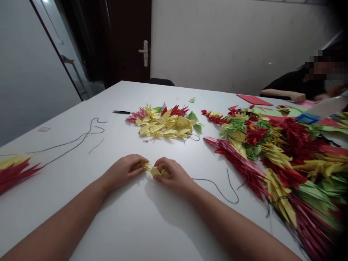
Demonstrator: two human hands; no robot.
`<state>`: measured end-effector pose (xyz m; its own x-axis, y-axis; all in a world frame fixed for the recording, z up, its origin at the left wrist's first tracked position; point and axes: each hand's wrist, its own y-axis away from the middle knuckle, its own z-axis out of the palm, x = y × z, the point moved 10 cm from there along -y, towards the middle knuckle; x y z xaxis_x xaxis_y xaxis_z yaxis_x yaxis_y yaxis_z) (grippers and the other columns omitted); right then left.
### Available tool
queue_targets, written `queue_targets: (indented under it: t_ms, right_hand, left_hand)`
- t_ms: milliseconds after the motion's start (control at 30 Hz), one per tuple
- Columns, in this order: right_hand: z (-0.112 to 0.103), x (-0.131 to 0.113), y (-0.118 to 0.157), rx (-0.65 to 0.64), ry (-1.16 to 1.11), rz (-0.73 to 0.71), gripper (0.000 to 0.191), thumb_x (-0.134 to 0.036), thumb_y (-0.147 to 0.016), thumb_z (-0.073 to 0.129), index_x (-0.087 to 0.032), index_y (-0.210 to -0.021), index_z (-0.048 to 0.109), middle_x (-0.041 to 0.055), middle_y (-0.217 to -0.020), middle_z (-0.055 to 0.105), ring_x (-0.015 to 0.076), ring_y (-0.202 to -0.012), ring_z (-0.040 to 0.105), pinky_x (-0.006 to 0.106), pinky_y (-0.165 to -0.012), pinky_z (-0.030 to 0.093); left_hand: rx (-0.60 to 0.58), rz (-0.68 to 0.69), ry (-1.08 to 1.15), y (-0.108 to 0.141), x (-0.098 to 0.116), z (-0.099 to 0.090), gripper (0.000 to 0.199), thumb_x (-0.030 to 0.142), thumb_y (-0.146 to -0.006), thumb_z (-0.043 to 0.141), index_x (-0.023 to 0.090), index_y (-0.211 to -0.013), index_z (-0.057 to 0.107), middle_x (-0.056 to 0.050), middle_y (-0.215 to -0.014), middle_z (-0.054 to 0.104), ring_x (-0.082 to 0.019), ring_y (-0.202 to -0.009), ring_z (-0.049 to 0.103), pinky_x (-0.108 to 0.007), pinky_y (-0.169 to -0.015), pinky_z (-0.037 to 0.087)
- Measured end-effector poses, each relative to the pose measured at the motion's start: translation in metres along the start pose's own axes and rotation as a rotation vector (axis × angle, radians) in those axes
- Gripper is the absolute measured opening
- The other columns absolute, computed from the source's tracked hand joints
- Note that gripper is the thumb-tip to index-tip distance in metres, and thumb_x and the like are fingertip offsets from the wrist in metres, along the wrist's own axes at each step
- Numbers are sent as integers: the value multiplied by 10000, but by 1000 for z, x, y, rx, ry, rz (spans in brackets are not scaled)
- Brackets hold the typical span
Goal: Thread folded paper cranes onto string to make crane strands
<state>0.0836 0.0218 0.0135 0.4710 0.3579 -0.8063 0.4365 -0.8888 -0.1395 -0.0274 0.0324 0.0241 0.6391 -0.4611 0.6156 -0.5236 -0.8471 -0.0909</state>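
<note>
Near the middle of the white table [108, 224], my left hand [125, 168] is closed on folded yellow paper pieces [139, 166]. Just to its right, my right hand [174, 173] grips more folded yellow paper [156, 172]. The two hands are slightly apart, with yellow paper showing between the fingertips. A dark cord [217, 186] runs out on the table from beside my right hand. Beyond the hands lies a pile of yellow folded pieces [165, 125], with red, pink and green ones at its back and sides.
Strings of red, yellow and green folded paper [274, 145] cover the right side. A red and yellow bundle [16, 174] with long cord [73, 142] lies at left. A black pen-like tool [121, 112] lies behind. A person [299, 83] sits at the far right.
</note>
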Motion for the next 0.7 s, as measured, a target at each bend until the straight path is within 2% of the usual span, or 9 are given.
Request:
queue_targets:
  t_ms: [100,267,467,700]
  right_hand:
    - [-1,-3,0,-26,-124,-20,75,-209,-723,590,-184,-772,539,-3,-771,560,118,-717,482,257,-699,356]
    - [-5,-1,1,-22,-252,-16,77,-229,-736,542,-177,-792,532,-7,-771,549,97,-664,462,218,-618,343]
    - [-10,4,-1,61,-220,17,88,-235,-741,515,-189,-812,540,3,-817,567,119,-723,482,238,-666,353]
    - [-13,6,-2,113,-245,28,102,-239,-736,503,-183,-802,557,5,-789,568,118,-704,481,235,-656,352]
  left_hand:
    - [-15,-38,8,0,-4,0,245,348,-810,468,183,-947,587,-33,-935,618,-150,-807,559,-256,-709,436]
    - [-17,-93,62,-1,-12,0,270,403,-784,503,182,-919,581,-27,-878,625,-154,-765,560,-255,-680,434]
    - [-22,-141,133,-1,-19,2,276,418,-750,549,185,-896,573,-19,-856,632,-157,-759,569,-258,-680,442]
    - [-26,-167,137,-1,-20,4,232,380,-730,563,183,-852,573,-10,-819,632,-152,-739,570,-256,-675,440]
